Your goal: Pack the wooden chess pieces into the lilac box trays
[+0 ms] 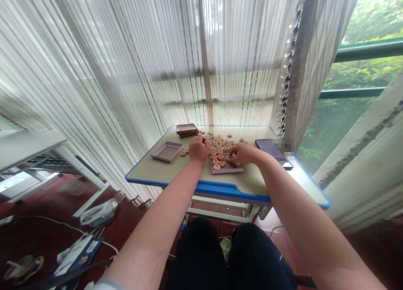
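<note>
Rows of round wooden Chinese chess pieces (215, 161) with red characters fill the left side of a shallow box (227, 171) near the table's front edge. My right hand (242, 152) reaches into this box, its fingertips pinched on one Chinese chess piece (229, 159) just right of the rows. At the box's left edge, my left hand (198, 148) is closed with fingers curled; whatever they hold is hidden. Beyond both hands, many loose Chinese chess pieces (217, 138) lie spread over the table, and a few are beside my left wrist.
A second shallow box (166, 151) lies on the left of the blue-edged table (145, 172). Farther back is a stack of brown boxes (187, 129). A dark phone or tablet (273, 153) lies to the right. Curtains (176, 63) hang behind the table.
</note>
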Tool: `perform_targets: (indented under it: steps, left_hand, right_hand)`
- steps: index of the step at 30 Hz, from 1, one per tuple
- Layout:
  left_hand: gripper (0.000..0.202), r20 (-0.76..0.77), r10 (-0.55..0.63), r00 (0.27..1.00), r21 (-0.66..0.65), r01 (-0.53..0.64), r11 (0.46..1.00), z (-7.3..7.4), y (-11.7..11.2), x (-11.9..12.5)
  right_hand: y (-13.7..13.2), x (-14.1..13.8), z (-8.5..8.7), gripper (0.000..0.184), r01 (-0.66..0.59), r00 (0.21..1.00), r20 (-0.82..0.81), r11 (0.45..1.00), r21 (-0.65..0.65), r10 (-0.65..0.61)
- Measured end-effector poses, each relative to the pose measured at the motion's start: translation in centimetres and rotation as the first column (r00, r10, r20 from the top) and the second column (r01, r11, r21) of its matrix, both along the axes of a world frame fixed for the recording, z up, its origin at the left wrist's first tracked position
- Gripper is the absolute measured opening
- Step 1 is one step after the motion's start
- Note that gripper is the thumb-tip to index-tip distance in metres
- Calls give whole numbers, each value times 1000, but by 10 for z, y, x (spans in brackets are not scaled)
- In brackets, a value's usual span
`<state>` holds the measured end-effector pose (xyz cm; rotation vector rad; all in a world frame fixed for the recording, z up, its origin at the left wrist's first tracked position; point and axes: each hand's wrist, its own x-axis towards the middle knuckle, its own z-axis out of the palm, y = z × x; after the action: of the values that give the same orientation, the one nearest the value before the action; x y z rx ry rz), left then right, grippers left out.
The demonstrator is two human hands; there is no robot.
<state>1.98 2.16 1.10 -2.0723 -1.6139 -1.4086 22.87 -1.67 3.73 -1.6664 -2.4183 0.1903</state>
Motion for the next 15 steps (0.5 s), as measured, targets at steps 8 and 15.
perform_targets:
  steps: [8, 15]
  left_hand:
    - [6, -13, 2, 1000, -27, -2, 1000, 0, 2, 0]
    - [7, -19, 12, 1000, -18, -12, 1000, 0, 2, 1]
  right_hand:
    - [-5, -16, 2, 32, 27, 992, -125, 978, 208, -1]
    - [-7, -20, 1, 24, -61, 963, -248, 982, 181, 106]
